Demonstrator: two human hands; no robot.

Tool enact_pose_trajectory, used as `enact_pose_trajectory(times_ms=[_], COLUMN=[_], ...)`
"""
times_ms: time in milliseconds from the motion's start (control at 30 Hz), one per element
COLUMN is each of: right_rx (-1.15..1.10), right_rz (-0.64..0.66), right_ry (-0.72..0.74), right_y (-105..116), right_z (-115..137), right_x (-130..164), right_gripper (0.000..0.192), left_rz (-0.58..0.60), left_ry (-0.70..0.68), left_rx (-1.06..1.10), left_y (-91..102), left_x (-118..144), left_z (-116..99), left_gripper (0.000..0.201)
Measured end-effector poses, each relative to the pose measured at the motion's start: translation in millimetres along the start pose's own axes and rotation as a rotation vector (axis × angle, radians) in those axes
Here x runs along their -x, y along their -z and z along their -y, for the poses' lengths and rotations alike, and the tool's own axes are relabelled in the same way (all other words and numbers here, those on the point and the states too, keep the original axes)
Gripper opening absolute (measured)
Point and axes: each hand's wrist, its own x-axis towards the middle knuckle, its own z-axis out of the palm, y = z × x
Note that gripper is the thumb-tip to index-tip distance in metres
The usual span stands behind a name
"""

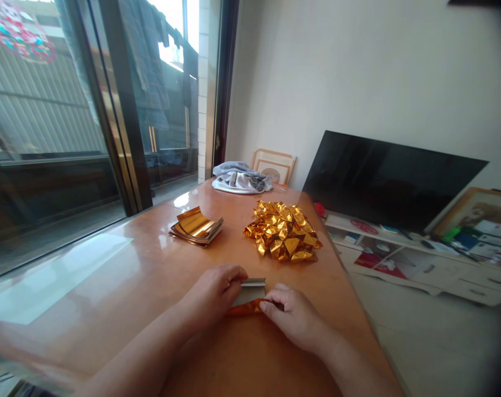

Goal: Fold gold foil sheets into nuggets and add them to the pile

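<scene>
A sheet of gold foil paper (250,295) lies on the wooden table between my hands, its pale side up. Its near edge is folded over and shows gold; the far edge is bent up. My left hand (219,284) grips its left side with closed fingers. At the near right part of the fold, my right hand (287,311) pinches the paper. Beyond my left hand sits a stack of flat gold foil sheets (196,226), the top one curling. A heap of folded gold foil pieces (286,231) stands beyond my right hand.
The glossy wooden table (159,275) stretches away from me. Folded cloth (242,177) and framed pictures (274,165) are at its far end. On the right, a television (391,179) stands on a white cabinet (432,275). A glass sliding door (126,110) runs along the left.
</scene>
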Motion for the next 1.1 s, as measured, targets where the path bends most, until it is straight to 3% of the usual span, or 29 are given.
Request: enact_pose_trajectory(times_ms=[300,467,600,767,900,1100], right_rx=[-0.032,-0.019,-0.022,0.161,0.293,0.380], right_rz=[-0.083,-0.135,-0.187,-0.330,-0.222,-0.063], right_ry=[-0.088,-0.179,-0.225,-0.043,0.099,0.068], right_y=[-7.8,-14.5,-15.4,-7.7,-7.6,-14.2], right_z=[-3.0,-5.4,-4.7,14.0,35.7,50.3], right_x=[-4.1,-6.9,-7.2,0.9,11.8,25.3], right_gripper=[0.022,0.025,0.019,0.008,0.012,0.029], left_rz=[0.076,0.075,0.088,0.088,0.090,0.106], left_ry=[0.030,0.012,0.006,0.017,0.013,0.021], left_rx=[0.007,-0.130,-0.202,-0.217,-0.230,-0.251], left_y=[8.0,-2.0,-10.4,-12.1,-12.1,-11.9], left_x=[2.0,2.4,1.7,1.9,1.6,2.4], left_z=[-10.6,-4.0,1.0,0.9,-0.1,-1.9], left_gripper=[0.041,0.010,0.010,0.012,0.011,0.014])
